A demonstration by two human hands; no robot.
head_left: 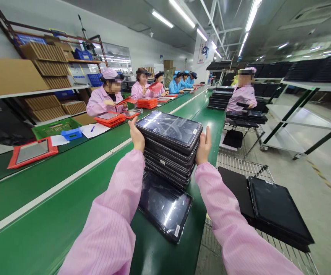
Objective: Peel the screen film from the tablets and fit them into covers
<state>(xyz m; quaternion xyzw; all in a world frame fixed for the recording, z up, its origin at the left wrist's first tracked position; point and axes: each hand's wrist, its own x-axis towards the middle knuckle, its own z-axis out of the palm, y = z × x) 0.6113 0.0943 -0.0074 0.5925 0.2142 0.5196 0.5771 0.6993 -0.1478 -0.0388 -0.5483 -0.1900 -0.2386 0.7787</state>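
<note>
A tall stack of black tablets (169,131), each in clear film, stands between my two hands over the green bench. My left hand (137,136) presses the stack's left side, its thumb near the top edge. Against the right side lies my right hand (203,147), fingers pointing up; the stack hides part of both hands. One more film-wrapped tablet (165,208) with a small white label lies flat on the bench, just below the stack and partly covered by it. Whether the stack's base rests on anything, I cannot tell.
A green bench (96,191) runs away from me. Black trays with a tablet (278,202) sit on a wire rack (245,164) at right. Co-workers sit across the bench by red folders (109,119); another person (242,95) stands at right beside stacked black trays (219,97).
</note>
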